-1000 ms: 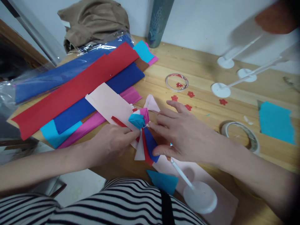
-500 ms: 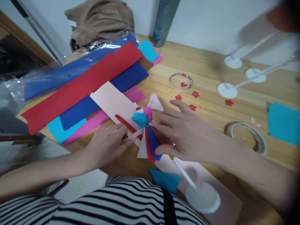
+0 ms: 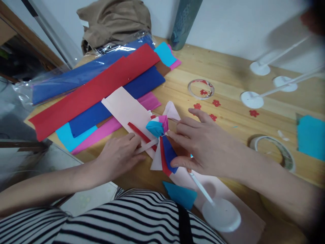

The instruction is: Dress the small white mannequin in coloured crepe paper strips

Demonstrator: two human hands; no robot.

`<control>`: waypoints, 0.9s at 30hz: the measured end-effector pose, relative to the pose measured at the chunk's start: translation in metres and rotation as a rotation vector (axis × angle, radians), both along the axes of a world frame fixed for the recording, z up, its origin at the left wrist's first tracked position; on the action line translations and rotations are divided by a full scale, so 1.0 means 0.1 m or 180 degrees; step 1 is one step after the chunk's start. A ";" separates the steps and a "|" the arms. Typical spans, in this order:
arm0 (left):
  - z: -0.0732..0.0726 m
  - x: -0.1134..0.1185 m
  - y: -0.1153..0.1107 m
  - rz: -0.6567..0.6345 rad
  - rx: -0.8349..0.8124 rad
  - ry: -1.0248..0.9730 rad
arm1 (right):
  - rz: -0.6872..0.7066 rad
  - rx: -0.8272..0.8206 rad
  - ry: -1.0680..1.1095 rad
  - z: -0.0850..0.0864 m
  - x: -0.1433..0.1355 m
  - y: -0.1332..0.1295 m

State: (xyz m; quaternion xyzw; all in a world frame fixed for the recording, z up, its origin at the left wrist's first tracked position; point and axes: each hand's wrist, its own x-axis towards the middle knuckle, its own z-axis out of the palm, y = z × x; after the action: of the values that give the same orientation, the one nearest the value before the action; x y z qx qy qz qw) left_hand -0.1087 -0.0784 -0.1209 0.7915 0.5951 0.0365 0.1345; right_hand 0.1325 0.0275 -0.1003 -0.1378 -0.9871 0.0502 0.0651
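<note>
My left hand (image 3: 119,154) pinches the loose end of a narrow white strip (image 3: 148,146). The strip runs to the waist of a small bundle of folded coloured paper (image 3: 169,154), with light blue and magenta at the top and red, white and dark blue flaps below. My right hand (image 3: 200,145) steadies that bundle, fingertips at its waist and thumb on the dark blue flap. From under the right hand comes a white rod with a round base (image 3: 221,215), tilted over a pale pink sheet (image 3: 241,206). Whether the rod joins the bundle is hidden.
Red (image 3: 101,88), dark blue and magenta paper strips lie stacked at left. Red paper flowers (image 3: 216,103) lie around a clear tape ring (image 3: 190,90). A larger tape roll (image 3: 289,162) sits by my right forearm. White stands (image 3: 252,100) are behind, with a bottle (image 3: 184,25) at the wall.
The whole view has shifted slightly, so things sit a little farther right. Both hands keep their hold on the strip and the paper bundle, with hardly any movement.
</note>
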 end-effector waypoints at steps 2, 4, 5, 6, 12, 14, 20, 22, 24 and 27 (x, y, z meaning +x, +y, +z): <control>0.02 0.04 -0.02 -0.0011 0.0016 0.0284 | 0.0008 0.0024 0.0004 0.00 0.00 0.00; 0.02 0.06 -0.04 -0.0070 0.0262 0.0541 | 0.0022 0.0054 0.0031 0.00 0.00 0.00; 0.01 0.07 -0.06 -0.0149 0.0525 0.0639 | 0.0023 0.0070 0.0046 0.01 0.00 0.01; 0.00 0.07 -0.07 -0.0273 0.0848 0.0715 | 0.0026 0.0080 0.0049 0.01 0.00 0.01; -0.02 0.03 -0.12 -0.0704 0.2315 0.0983 | 0.0016 0.0025 -0.0055 -0.01 0.01 0.00; 0.00 0.00 -0.12 -0.0761 0.2502 0.0859 | 0.0004 0.0037 -0.0070 -0.01 0.01 0.00; -0.04 -0.13 -0.10 -0.1284 0.2507 0.0460 | -0.0021 -0.0037 -0.0069 0.01 0.01 0.01; -0.08 -0.18 -0.08 -0.1418 0.2530 0.0380 | -0.0028 -0.0067 -0.0077 0.00 0.01 0.01; -0.10 -0.21 -0.03 -0.1629 0.2435 0.0252 | -0.0027 -0.0081 -0.0096 -0.01 0.02 0.01; -0.10 -0.24 0.08 -0.2143 0.1868 0.0085 | -0.0014 -0.0036 -0.0120 -0.02 0.02 0.01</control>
State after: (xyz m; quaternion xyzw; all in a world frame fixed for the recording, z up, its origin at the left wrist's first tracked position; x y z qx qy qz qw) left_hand -0.1332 -0.0699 -0.1311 0.9461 0.2705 0.1478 -0.0991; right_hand 0.1349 0.0284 -0.1022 -0.1412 -0.9875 0.0531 0.0457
